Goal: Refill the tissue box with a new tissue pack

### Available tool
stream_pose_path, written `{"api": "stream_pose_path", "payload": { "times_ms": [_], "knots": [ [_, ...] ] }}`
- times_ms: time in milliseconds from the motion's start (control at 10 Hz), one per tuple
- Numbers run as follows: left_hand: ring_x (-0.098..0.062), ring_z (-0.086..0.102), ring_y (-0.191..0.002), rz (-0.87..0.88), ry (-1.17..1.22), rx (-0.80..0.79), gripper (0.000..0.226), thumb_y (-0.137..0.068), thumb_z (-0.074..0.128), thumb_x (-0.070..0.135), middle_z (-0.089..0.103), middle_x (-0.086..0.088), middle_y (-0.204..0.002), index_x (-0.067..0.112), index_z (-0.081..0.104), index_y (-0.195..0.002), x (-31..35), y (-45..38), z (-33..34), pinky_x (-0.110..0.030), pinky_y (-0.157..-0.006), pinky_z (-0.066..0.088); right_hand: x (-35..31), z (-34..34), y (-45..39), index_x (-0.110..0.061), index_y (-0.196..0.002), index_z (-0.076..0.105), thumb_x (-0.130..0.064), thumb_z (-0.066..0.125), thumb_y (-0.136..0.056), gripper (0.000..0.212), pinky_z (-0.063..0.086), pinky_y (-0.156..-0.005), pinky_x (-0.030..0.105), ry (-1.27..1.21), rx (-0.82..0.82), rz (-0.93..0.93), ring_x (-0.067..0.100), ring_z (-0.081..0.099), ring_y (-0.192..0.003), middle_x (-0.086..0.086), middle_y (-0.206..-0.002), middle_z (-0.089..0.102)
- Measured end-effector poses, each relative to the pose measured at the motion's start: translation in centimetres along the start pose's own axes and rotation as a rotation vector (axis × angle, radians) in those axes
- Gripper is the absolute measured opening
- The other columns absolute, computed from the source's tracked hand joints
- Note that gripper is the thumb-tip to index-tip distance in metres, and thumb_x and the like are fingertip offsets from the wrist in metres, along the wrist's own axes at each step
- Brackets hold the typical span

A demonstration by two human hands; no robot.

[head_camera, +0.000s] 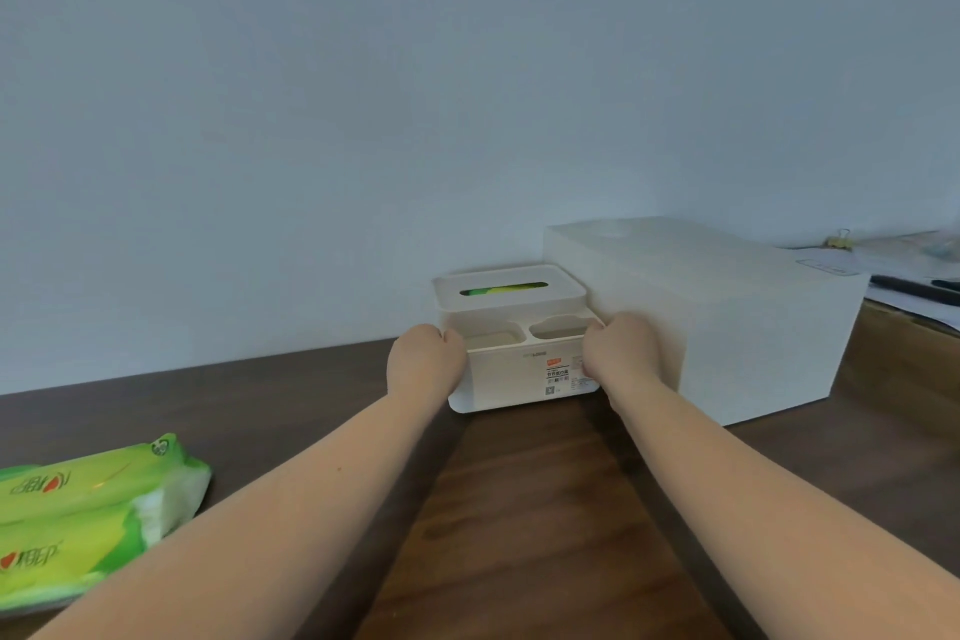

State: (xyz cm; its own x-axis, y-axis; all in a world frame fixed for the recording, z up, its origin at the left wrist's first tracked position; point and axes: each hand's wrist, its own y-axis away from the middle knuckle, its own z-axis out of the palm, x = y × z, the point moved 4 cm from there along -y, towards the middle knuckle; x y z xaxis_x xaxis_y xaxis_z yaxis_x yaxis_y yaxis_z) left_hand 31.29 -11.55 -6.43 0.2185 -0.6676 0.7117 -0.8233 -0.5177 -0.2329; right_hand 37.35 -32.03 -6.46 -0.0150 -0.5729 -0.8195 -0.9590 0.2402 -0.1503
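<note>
A white plastic tissue box stands on the dark wooden table near the wall, with two open compartments at its front and a slotted lid on top. Green shows through the slot. My left hand grips the box's left side and my right hand grips its right side. Green tissue packs lie on the table at the near left, apart from both hands.
A larger white box stands right beside the tissue box, touching or nearly touching my right hand. Papers, dark pens and a binder clip lie at the far right. The wall rises just behind the boxes.
</note>
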Motion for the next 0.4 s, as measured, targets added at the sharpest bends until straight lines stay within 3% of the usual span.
{"api": "stream_pose_path", "payload": {
  "times_ms": [100, 200, 300, 400],
  "knots": [
    [-0.027, 0.043, -0.066, 0.033, 0.039, 0.021, 0.051, -0.099, 0.032, 0.027, 0.041, -0.004, -0.056, 0.008, 0.036, -0.052, 0.0, 0.7, 0.1, -0.030, -0.052, 0.028, 0.1, -0.2, 0.3, 0.003, -0.109, 0.061, -0.022, 0.039, -0.099, 0.035, 0.051, -0.084, 0.041, 0.031, -0.009, -0.026, 0.039, 0.062, -0.104, 0.022, -0.112, 0.066],
    [-0.027, 0.050, -0.083, 0.000, 0.132, -0.001, 0.058, -0.102, 0.022, 0.034, 0.056, -0.009, -0.080, 0.000, 0.060, -0.074, -0.4, 1.6, 0.2, -0.034, -0.077, 0.039, 0.5, -0.4, 0.3, 0.001, -0.102, 0.064, -0.025, 0.039, -0.097, 0.037, 0.055, -0.085, 0.043, 0.020, -0.054, -0.015, 0.038, 0.066, -0.097, 0.021, -0.105, 0.070],
    [-0.030, 0.057, -0.084, -0.048, 0.176, -0.028, 0.056, -0.101, 0.022, 0.035, 0.057, -0.009, -0.076, 0.011, 0.049, -0.059, -2.1, 2.8, 0.0, -0.036, -0.079, 0.042, 1.1, -0.6, 0.8, -0.005, -0.089, 0.062, -0.024, 0.040, -0.094, 0.029, 0.056, -0.087, 0.049, -0.054, -0.108, -0.005, 0.037, 0.068, -0.093, 0.019, -0.102, 0.070],
    [-0.027, 0.055, -0.078, -0.013, 0.111, 0.000, 0.047, -0.100, 0.029, 0.028, 0.055, -0.005, -0.070, 0.009, 0.048, -0.063, -3.9, 4.1, -0.3, -0.034, -0.073, 0.041, 1.8, -1.5, 1.7, -0.011, -0.072, 0.056, -0.017, 0.041, -0.088, 0.023, 0.057, -0.085, 0.051, -0.147, -0.100, 0.003, 0.035, 0.066, -0.090, 0.018, -0.094, 0.067]
  ]
}}
